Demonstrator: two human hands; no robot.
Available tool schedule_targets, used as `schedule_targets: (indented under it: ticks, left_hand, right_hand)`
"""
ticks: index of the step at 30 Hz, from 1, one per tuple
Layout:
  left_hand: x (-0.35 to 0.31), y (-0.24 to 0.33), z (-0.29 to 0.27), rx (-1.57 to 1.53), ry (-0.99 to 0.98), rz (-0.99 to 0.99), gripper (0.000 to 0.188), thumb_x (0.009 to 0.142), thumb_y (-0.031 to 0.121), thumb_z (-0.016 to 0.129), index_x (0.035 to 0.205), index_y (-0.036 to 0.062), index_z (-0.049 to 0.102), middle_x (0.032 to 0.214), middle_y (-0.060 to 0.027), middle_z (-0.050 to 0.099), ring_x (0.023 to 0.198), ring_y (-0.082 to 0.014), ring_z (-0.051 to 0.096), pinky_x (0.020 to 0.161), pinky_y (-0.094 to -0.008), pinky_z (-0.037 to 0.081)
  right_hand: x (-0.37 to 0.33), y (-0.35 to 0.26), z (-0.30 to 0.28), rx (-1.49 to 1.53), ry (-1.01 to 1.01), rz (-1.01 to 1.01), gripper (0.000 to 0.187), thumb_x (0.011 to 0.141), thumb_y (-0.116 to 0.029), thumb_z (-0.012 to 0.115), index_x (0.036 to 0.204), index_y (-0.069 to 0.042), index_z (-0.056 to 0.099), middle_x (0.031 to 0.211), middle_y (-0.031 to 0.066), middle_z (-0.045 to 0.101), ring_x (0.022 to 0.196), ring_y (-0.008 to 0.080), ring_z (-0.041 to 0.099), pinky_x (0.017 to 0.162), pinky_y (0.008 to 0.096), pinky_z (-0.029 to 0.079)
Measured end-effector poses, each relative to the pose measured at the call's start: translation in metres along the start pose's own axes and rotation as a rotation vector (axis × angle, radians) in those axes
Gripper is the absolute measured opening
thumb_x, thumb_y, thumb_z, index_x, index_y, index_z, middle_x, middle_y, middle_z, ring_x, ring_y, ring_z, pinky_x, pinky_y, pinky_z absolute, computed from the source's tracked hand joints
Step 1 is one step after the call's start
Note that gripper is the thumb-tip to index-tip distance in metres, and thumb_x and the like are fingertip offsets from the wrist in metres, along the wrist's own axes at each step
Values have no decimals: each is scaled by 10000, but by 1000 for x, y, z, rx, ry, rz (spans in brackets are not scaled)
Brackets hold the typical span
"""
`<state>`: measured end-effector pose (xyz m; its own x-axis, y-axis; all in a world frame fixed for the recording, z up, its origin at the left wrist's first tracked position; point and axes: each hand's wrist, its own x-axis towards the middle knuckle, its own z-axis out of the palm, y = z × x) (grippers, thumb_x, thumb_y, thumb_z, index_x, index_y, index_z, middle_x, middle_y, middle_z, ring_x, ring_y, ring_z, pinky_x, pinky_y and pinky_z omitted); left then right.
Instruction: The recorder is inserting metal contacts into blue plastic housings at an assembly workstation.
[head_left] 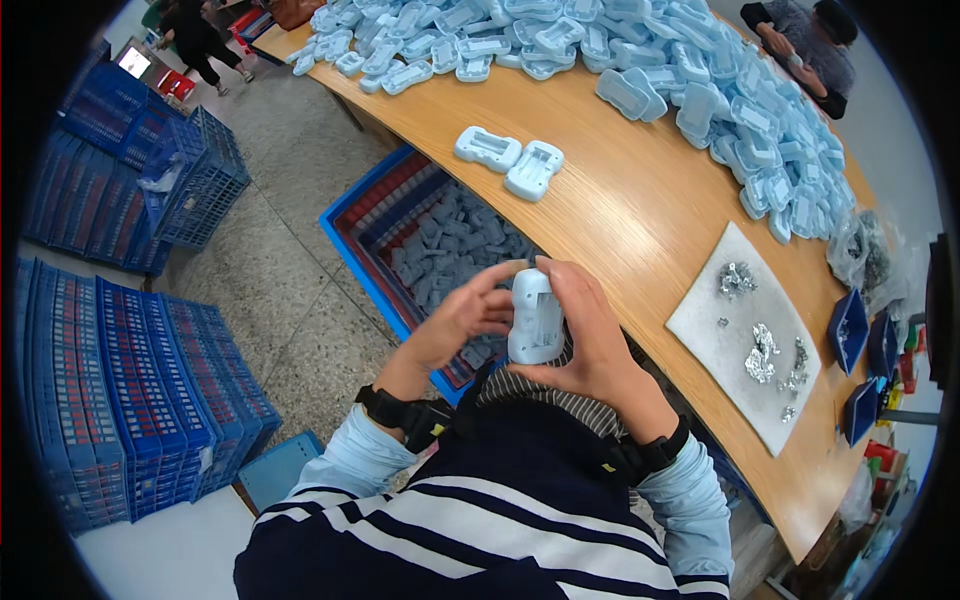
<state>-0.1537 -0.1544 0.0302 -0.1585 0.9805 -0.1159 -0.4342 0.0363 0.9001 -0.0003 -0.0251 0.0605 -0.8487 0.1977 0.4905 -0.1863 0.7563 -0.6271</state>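
Observation:
In front of my body I hold a light-blue plastic housing [538, 318] upright, its long battery-like recess facing up toward me. My right hand [600, 345] is closed around its right side, with fingers at the top and the thumb at the lower end. The curled fingers of my left hand [462, 318] meet its left edge and top corner. Two similar housings, one [488, 149] and another [534, 170], lie side by side at the table's near edge. Beneath my hands, a blue crate [365, 275] holds many small grey-blue plastic pieces.
A large heap of light-blue housings [690, 70] covers the wooden table's [620, 220] far side. On the right, a white mat [735, 325] carries small shiny metal parts, beside dark-blue bins [848, 330]. Stacked blue crates [140, 390] stand left. Another person [815, 55] sits across the table.

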Motion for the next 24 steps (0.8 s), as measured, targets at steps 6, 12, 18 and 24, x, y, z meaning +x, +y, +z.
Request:
schedule_targets:
  ticks: [6,12,18,24]
  left_hand:
    - [-2,-10,33,-7,-164,-46,744,827,585,461,1288,14,336,1152,-86,488,1043,-150,488,850,-277,420]
    - [-1,-15,35,111,-162,-17,688,842,560,439,1250,13,348,1103,-70,510,994,-135,516,795,-251,452]
    - [-1,-9,39,11,-130,12,640,832,551,460,1163,3,452,1024,-71,558,911,-123,558,732,-246,484]
    - [2,-28,29,-12,46,-66,554,888,477,430,1167,-2,458,994,-77,577,896,-118,572,755,-247,483]
  right_hand:
    - [-10,-6,9,-11,206,-235,850,530,-199,810,1235,-91,348,1274,212,404,1117,396,449,905,452,404]
    - [-16,-6,9,-124,249,-257,747,577,-215,784,1190,-105,372,1263,204,434,1130,383,451,898,431,418]
    - [-11,-6,5,-138,242,-265,741,561,-232,780,1194,-121,412,1249,190,449,1104,369,472,879,415,430]
    - [-11,-10,-4,-183,7,-98,751,549,-267,775,1215,-127,458,1277,186,404,1138,355,429,918,418,385]
